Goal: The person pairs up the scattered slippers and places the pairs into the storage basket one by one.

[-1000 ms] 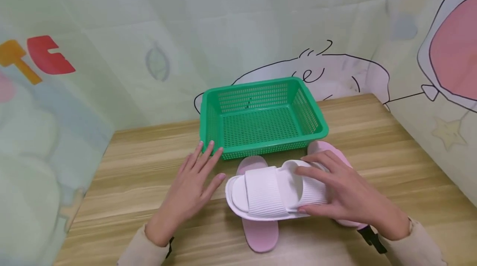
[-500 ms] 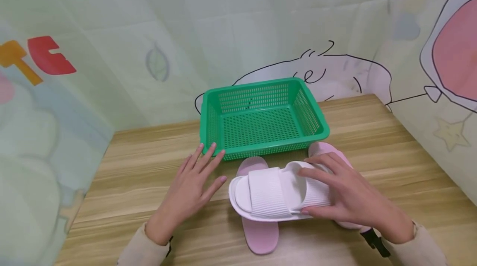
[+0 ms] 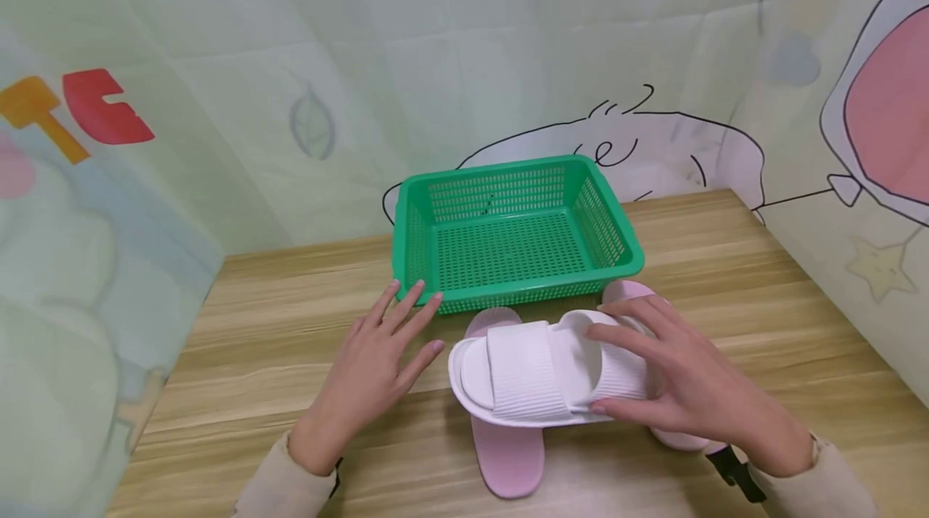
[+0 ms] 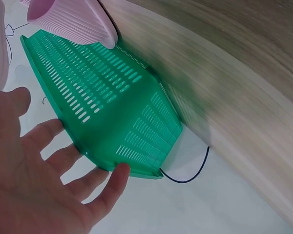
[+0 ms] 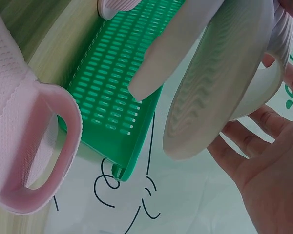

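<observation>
My right hand (image 3: pixel 682 377) holds a pair of white slippers (image 3: pixel 526 373) by the right end, fingers over the far side and thumb on the near side. Nested together, the slippers lie crosswise above a pink slipper (image 3: pixel 508 457). Their soles (image 5: pixel 219 83) face the right wrist camera. A second pink slipper (image 3: pixel 678 439) lies partly under my right hand; its strap (image 5: pixel 71 131) shows in the right wrist view. My left hand (image 3: pixel 370 373) is spread, fingertips at the front left corner of a green basket (image 3: pixel 518 292). Whether they touch the rim (image 4: pixel 80 146) I cannot tell.
The slotted basket stands at the back of a wood-grain table (image 3: pixel 290 316), close to a printed cloth wall (image 3: pixel 327 98). Another cloth wall (image 3: pixel 820 147) rises along the right side. The pink slippers lie in front of the basket.
The white slippers and my right hand have shifted slightly to the right. My left hand stays almost in place, and the camera view has drifted a little.
</observation>
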A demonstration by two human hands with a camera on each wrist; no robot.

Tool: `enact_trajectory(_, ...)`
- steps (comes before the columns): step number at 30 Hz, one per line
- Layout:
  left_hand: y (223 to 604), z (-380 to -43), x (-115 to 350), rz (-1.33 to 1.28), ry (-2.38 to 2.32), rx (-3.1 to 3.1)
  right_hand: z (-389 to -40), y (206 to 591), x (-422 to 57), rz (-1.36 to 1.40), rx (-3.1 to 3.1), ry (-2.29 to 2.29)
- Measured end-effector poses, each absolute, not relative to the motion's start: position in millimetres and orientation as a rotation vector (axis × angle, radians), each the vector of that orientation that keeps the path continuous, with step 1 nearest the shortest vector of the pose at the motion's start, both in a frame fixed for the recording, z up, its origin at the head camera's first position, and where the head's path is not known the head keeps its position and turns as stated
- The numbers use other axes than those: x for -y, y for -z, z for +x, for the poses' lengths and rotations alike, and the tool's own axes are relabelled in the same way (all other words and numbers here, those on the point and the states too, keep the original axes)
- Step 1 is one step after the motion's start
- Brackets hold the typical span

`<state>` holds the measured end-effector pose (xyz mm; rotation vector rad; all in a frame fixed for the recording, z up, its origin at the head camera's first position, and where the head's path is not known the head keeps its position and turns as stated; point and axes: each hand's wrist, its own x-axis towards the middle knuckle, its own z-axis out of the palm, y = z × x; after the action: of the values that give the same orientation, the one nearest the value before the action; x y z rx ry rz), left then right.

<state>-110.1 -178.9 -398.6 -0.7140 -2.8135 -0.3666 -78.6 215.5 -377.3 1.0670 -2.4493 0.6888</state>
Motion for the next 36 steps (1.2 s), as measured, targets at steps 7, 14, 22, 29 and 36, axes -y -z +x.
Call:
enact_trajectory(7,399.1,-109.9,176.5,-0.715,0.308,2.782,-78.4,375.7,-215.5,1.065,2.452,-0.703)
enact_trajectory(14,397.6,-110.9,175.2,-0.729,0.243,2.771,-77.9,377.0,-217.2,1.058,2.452,-0.702)
enact_trajectory(22,396.8,-111.1,176.7,-0.735,0.202,2.754,-77.9,377.9,-216.4,1.059,2.433,-0.691)
enact_trajectory(29,396.8,-112.2,176.3,-0.744,0.157,2.738,-76.4,377.6,-218.0,1.054,2.440,-0.686)
enact_trajectory(36,397.2,-112.3,175.4,-0.735,0.165,2.741,-74.7,376.9,-218.4,1.047,2.434,-0.678)
